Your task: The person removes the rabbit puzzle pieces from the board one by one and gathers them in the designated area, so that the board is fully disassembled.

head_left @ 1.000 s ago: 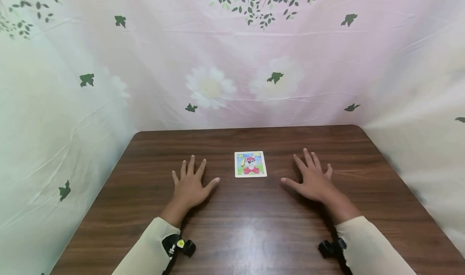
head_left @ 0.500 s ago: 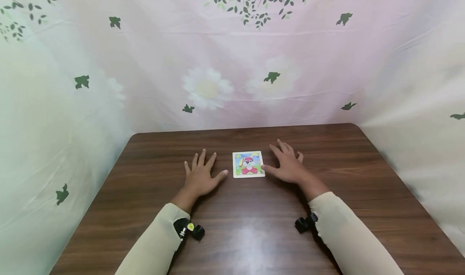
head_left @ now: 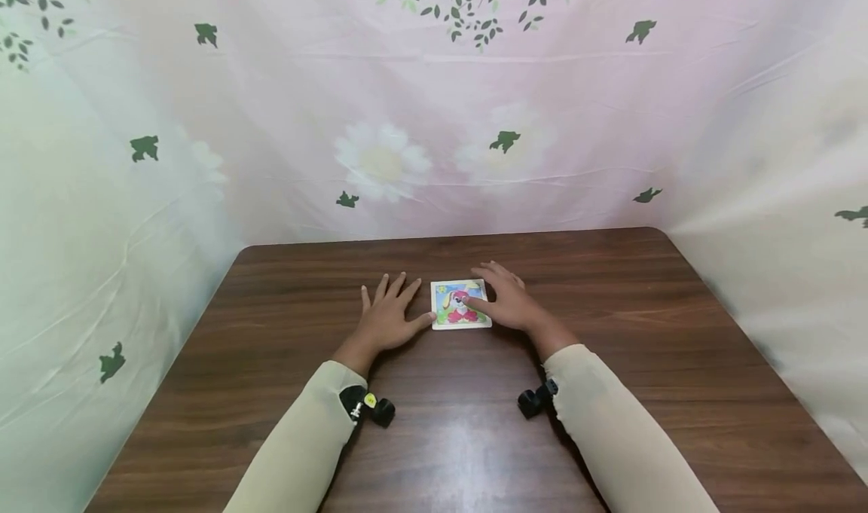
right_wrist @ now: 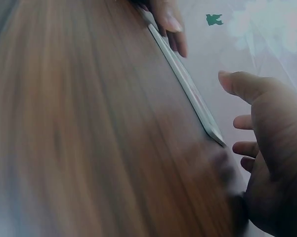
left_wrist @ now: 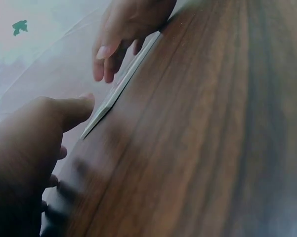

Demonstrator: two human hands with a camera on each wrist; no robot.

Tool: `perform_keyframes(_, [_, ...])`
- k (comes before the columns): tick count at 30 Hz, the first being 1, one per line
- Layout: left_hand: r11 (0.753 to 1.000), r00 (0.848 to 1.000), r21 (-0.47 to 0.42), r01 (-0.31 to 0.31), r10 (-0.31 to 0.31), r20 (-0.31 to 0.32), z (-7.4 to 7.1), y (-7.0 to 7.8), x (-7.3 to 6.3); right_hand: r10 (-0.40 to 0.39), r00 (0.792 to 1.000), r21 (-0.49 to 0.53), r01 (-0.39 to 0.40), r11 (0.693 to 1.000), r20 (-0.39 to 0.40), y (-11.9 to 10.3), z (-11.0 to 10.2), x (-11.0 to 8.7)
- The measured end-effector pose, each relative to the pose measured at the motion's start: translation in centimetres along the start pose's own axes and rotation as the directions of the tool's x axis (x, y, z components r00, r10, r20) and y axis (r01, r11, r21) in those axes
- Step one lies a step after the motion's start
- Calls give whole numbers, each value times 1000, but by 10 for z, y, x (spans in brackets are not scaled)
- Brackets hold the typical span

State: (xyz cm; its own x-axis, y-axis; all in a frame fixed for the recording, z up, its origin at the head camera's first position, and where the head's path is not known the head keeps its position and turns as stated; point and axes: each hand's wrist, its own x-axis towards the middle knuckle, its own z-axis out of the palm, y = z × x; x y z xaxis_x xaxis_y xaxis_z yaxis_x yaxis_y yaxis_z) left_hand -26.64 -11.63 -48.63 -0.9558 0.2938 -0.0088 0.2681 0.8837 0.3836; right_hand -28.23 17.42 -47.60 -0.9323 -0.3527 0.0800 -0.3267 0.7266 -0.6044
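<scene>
Both hands have drawn in toward the middle since a second ago, when they lay flat and well apart on either side of the picture card. Now the right hand reaches over the card's right edge, its fingers fairly straight and spread, with the thumb lying across the printed face near the cartoon animal's head. Whether the other fingertips press the card or only hover over it cannot be told from the head view; the right wrist view shows the thumb raised above the card's thin edge. The left hand rests flat on the brown wood-grain surface with fingers fanned out, and its thumb tip sits just beside the card's left edge, touching or nearly so. Neither hand grips anything.

The card lies flat a little beyond the centre of the surface, between the two hands. It is a small square with a white border and shows a cartoon dog or rabbit in red against blue sky and green ground. No writing or brand can be read on it.

Each wrist wears a small black camera mount over a pale cream sleeve. A pink and pale green cloth backdrop printed with white flowers and dark green leaves hangs around the surface.
</scene>
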Motion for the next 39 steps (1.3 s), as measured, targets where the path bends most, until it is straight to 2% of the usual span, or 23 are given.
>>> perform_keyframes(9, [998, 998, -16, -66, 66, 24, 1, 0, 3, -29, 1000, 31, 29, 999, -1, -15, 17, 16])
perform_keyframes(18, [995, 995, 61, -85, 82, 51, -2, 1, 3, -32, 998, -16, 33, 999, 58, -23, 23, 29])
perform_keyframes(39, [992, 992, 76, -97, 91, 83, 0, 3, 4, -51, 995, -41, 54, 998, 83, -24, 24, 26])
